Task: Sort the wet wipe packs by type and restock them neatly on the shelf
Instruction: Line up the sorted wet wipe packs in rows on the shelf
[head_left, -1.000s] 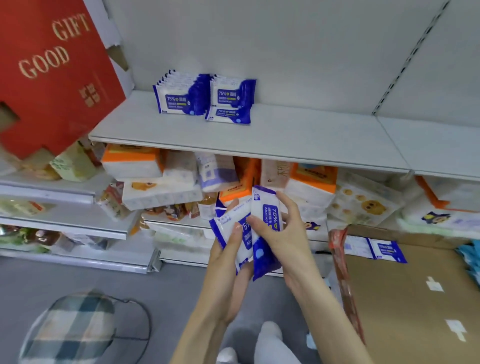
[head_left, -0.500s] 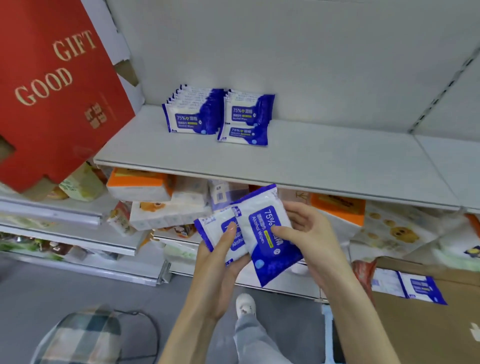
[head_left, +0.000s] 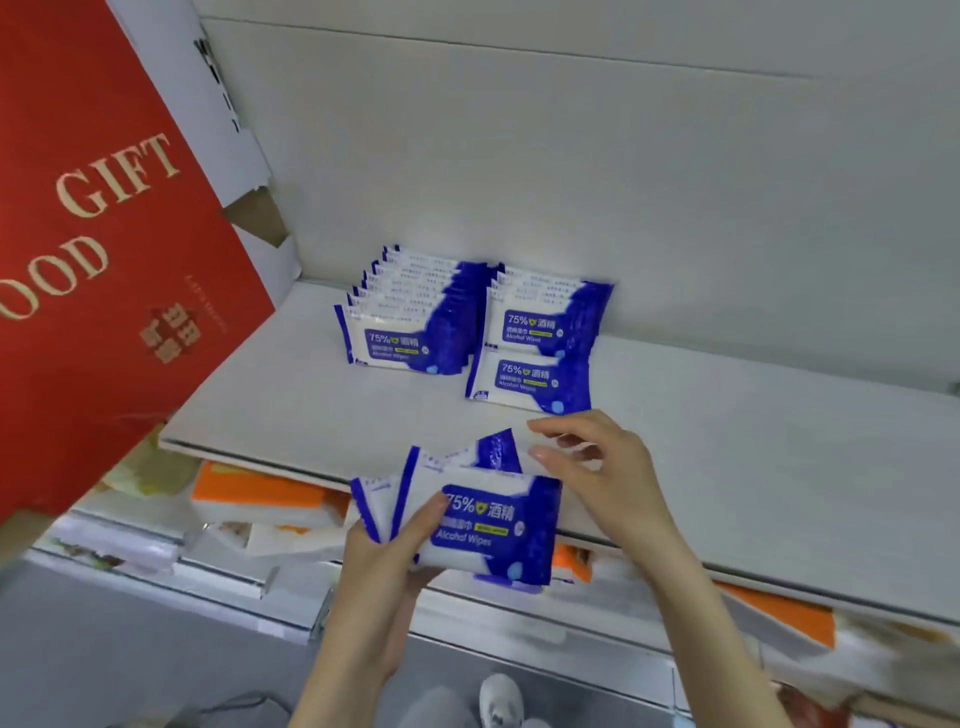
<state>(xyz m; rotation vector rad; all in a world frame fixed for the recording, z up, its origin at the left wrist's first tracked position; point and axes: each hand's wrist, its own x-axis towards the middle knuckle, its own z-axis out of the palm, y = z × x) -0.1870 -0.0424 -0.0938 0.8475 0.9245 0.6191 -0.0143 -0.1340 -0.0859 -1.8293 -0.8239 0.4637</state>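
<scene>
My left hand (head_left: 387, 564) grips a fanned bunch of blue-and-white alcohol wipe packs (head_left: 498, 525) just in front of the white shelf (head_left: 291, 405). My right hand (head_left: 605, 470) pinches the top edge of the rear pack in that bunch. On the shelf, a row of the same packs (head_left: 402, 322) stands upright at the back. To its right stands a shorter row (head_left: 550, 314), with one pack lying flat (head_left: 530, 382) in front of it.
A red "GOOD GIFT" box (head_left: 109, 249) juts over the shelf's left end. Below the shelf edge lie orange-and-white tissue packs (head_left: 265, 499) on a lower shelf. The shelf's right half is bare white board. My shoe (head_left: 501, 699) shows on the grey floor.
Both hands have risen with the packs to the shelf's front edge. My right hand has shifted from the front pack's side to the top edge of a rear pack. The view has moved closer.
</scene>
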